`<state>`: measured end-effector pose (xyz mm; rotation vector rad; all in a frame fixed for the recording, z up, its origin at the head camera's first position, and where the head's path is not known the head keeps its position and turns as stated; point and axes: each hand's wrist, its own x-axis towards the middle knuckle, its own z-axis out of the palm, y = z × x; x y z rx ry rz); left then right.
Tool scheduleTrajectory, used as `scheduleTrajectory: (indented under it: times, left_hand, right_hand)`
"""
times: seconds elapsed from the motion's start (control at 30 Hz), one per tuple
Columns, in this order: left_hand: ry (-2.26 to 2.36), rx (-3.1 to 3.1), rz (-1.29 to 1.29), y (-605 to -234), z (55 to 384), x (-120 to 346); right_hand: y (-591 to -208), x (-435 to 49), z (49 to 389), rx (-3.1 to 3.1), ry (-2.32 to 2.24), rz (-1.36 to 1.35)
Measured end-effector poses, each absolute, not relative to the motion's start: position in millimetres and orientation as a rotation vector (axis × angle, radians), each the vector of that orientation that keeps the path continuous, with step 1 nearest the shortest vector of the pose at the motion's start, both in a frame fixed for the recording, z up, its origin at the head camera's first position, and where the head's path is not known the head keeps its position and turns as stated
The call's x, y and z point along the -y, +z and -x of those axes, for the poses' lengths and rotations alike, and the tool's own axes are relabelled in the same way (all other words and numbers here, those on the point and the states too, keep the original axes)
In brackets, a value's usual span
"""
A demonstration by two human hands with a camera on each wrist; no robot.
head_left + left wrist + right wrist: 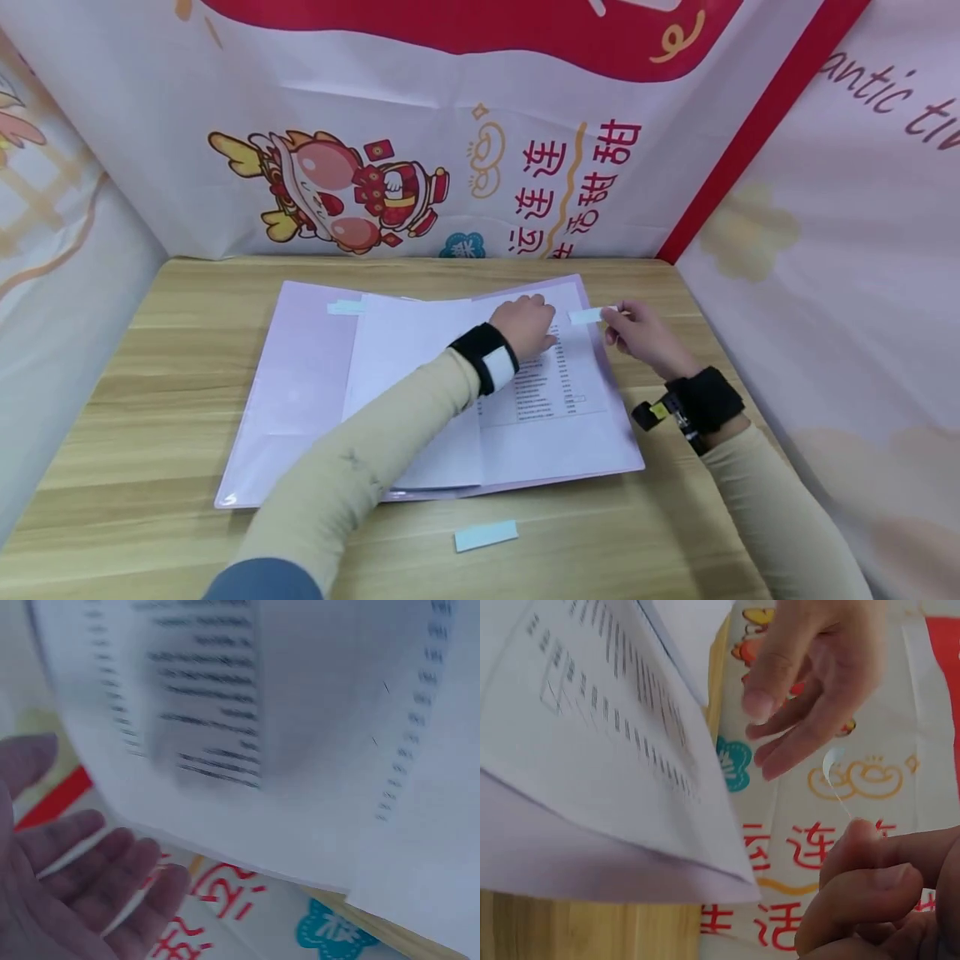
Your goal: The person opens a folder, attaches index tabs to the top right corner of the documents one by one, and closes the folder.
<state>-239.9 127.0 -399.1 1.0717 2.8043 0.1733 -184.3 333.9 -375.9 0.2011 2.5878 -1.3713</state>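
A lilac folder (300,358) lies spread on the table, with white printed pages (540,442) inside. Between thumb and finger my right hand (641,337) pinches one end of a pale blue paper strip (588,316), held at the upper right edge of the printed page. Seen almost edge-on in the right wrist view, the strip (834,776) curves upward from the fingertips. My left hand (525,325) is over the upper part of the page, its fingers loosely bent. In the left wrist view that hand (97,885) holds nothing, beside the blurred sheet (307,750).
A second pale blue strip (486,535) lies on the wooden table (135,400) in front of the folder. Another pale strip (345,307) is at the folder's upper left. Printed cloth (420,83) rises behind the table and along both sides.
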Motion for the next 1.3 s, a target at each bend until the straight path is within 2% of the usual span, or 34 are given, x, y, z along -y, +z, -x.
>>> scheduleTrajectory:
  times: [0.13,0.4,0.67,1.0,1.3]
  left_hand:
    - [0.066,-2.758,-1.038,-413.3,253.2,-140.6]
    - [0.019,-2.722,-1.046,-451.8,259.8,-154.9]
    - [0.004,-2.736,-1.066,-454.5,241.5,-148.1]
    - [-0.095,-2.802,-1.029,-486.8,260.1,-165.3]
    - [-0.130,-2.732,-1.000,-493.4,269.9,-179.4]
  right_hand:
    - [-382.7,-341.5,200.5,-2.558,-1.407,-0.277]
    - [-403.6,-349.6,232.3,-2.542,-1.468,-0.314]
    - [-453.7,-361.8,266.9,-2.500,-1.464,-0.385]
    - [-499.0,-373.7,267.6,-2.434,-1.602,-0.428]
    - [-506.0,-371.4,267.2,-2.580,-1.464,-0.456]
